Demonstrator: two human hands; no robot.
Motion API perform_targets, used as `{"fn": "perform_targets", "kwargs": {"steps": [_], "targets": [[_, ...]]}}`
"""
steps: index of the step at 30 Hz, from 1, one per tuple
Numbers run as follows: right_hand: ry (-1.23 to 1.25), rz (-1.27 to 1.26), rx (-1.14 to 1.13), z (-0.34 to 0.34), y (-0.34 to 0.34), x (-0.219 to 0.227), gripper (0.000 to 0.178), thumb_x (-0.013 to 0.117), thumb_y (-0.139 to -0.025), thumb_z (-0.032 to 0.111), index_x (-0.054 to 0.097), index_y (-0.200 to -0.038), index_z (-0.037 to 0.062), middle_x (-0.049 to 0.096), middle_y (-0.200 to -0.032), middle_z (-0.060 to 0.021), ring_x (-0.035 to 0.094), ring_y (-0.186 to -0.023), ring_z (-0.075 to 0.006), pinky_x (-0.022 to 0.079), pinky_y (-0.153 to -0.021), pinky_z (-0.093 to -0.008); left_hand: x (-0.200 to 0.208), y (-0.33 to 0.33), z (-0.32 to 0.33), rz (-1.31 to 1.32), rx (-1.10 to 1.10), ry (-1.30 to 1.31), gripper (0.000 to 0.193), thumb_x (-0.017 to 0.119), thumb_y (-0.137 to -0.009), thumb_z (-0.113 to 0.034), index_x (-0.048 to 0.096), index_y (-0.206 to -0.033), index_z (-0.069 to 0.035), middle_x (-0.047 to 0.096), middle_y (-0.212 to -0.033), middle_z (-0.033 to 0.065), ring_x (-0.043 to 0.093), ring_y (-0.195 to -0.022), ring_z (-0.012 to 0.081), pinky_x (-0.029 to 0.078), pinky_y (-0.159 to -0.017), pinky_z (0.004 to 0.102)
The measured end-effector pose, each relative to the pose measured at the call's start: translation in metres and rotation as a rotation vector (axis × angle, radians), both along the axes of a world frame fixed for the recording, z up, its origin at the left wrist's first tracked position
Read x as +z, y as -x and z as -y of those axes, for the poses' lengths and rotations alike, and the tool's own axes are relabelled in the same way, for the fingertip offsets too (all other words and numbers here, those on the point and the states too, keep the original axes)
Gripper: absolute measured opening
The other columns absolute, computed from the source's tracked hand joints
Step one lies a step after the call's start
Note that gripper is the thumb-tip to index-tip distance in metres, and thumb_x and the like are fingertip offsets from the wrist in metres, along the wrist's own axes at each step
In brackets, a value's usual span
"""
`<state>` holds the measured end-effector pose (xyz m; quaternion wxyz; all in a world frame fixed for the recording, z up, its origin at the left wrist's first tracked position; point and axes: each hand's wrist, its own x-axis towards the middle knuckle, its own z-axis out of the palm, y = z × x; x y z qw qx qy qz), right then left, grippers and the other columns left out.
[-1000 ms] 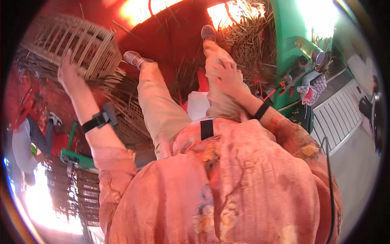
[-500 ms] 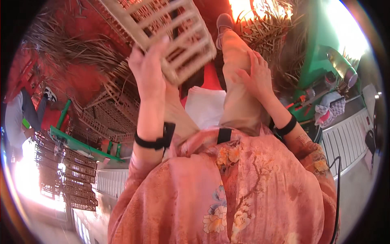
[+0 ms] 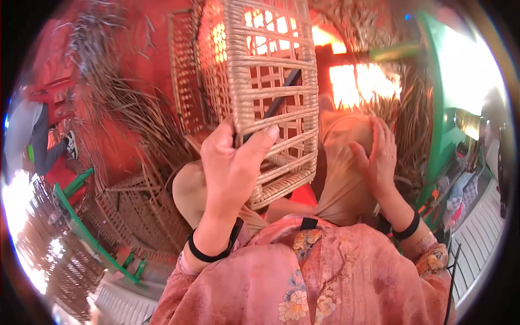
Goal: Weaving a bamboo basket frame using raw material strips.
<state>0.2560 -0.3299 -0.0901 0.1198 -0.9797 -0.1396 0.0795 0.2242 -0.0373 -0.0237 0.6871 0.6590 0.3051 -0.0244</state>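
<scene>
L hand (image 3: pixel 234 162) lifts woven wicker basket (image 3: pixel 260 92), fingers clamped round its near rim. R hand (image 3: pixel 376 154) flat on knee (image 3: pixel 341 146), fingers slightly spread.

The wicker basket (image 3: pixel 260 92) stands before the knees, apparently above more wickerwork (image 3: pixel 135 211) left.
</scene>
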Motion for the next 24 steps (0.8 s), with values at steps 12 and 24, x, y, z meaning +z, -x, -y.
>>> {"fn": "perform_targets", "kwargs": {"steps": [12,24], "targets": [[-0.307,0.274,-0.022,-0.014,0.088,-0.021,0.064,0.064,-0.088,0.032,0.044,-0.141,0.0022,0.047,-0.14,-0.0222,0.042,-0.131,-0.0388,0.031,-0.109,-0.0528,0.003,0.132,0.007,0.226,-0.151,0.214,0.021,0.072,-0.087,-0.017,0.071,-0.099,0.001,0.07,-0.09,0.0035,0.061,-0.078,0.0073,0.05,-0.07,0.0259],[-0.914,0.2,-0.063,-0.023,0.151,0.097,0.048,0.061,-0.095,0.026,0.053,-0.131,-0.0047,0.055,-0.13,-0.0214,0.049,-0.127,-0.0364,0.042,-0.104,-0.0451,0.011,0.121,0.034,0.134,-0.642,-0.105,0.042,0.066,-0.091,-0.033,0.069,-0.107,0.006,0.073,-0.1,0.0126,0.069,-0.095,0.0158,0.05,-0.079,0.0307]]}}
